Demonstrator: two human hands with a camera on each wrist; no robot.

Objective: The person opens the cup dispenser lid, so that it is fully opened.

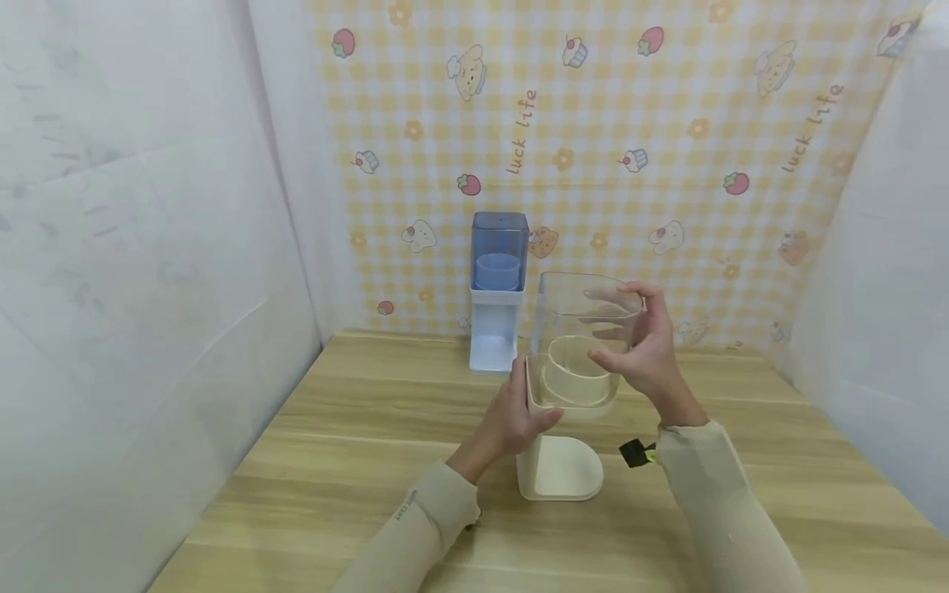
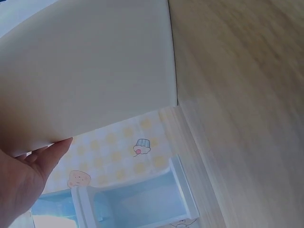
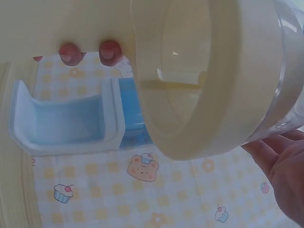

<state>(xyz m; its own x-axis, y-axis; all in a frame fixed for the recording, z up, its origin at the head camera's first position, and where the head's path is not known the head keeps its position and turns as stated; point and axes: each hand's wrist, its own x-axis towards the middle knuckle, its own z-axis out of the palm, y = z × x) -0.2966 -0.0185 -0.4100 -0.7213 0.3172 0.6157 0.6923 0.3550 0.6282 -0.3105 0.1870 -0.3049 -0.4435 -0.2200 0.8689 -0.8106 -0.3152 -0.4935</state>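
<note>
A cream dispenser stand [image 1: 569, 468] stands upright on the table, with a clear plastic container [image 1: 567, 298] and a round cream cup-like part [image 1: 582, 383] at its top. The person's left hand [image 1: 513, 417] grips the stand's upper part from the left, thumb at the front. The right hand [image 1: 647, 350] holds the clear container from the right, its fingers spread behind the wall and thumb in front. From below, the right wrist view shows the stand's cream collar [image 3: 228, 104] and a left fingertip [image 3: 110, 52]. In the left wrist view, the stand's back panel [image 2: 95, 71] fills the upper left.
Behind stands a similar blue and white dispenser [image 1: 495, 329] near the back edge of the wood-look table [image 1: 356, 445]. A checked cloth [image 1: 563, 99] hangs behind it. White sheets [image 1: 148, 247] close off both sides. A small black object [image 1: 633, 453] shows beside the right sleeve.
</note>
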